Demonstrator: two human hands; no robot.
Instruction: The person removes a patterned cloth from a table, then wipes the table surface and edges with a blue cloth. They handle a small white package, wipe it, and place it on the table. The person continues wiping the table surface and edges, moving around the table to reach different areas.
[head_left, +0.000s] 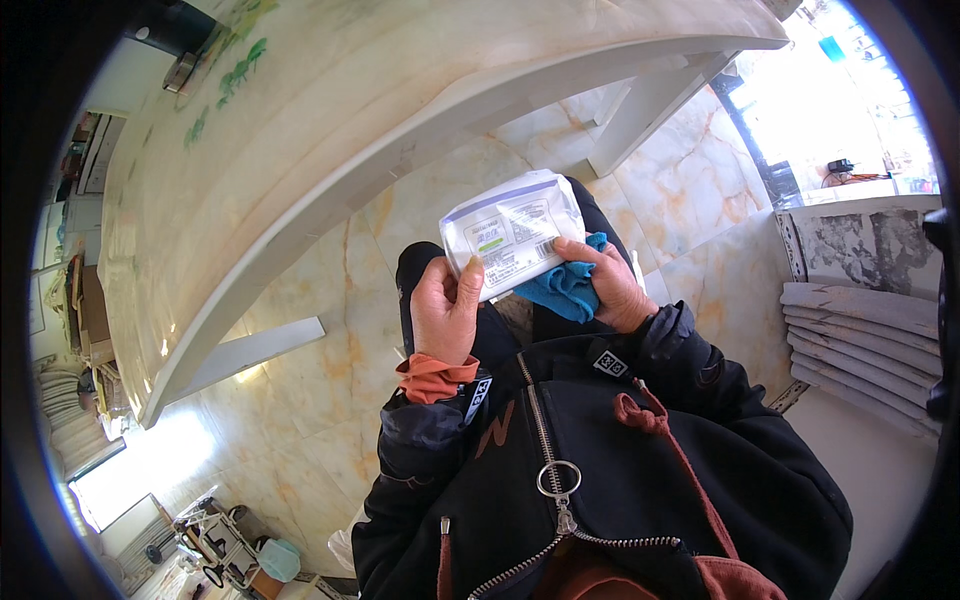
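Observation:
A white soft plastic pack (517, 229) with a purple stripe and printed writing is held above my lap, its printed face up. My left hand (446, 311) grips the pack's near left corner, thumb on top. At its near right edge, my right hand (611, 285) pinches the pack with the thumb over the print. That same hand also holds a crumpled blue cloth (566, 289), which hangs beneath the pack. The pack's underside and most fingers below it are hidden.
A marble-patterned table (360, 82) with a curved edge stands before me. On it, at the far left, lies a roll of tape (180, 73). Folded grey fabric (862, 345) is stacked at the right. A wheeled metal frame (214, 536) stands at the lower left.

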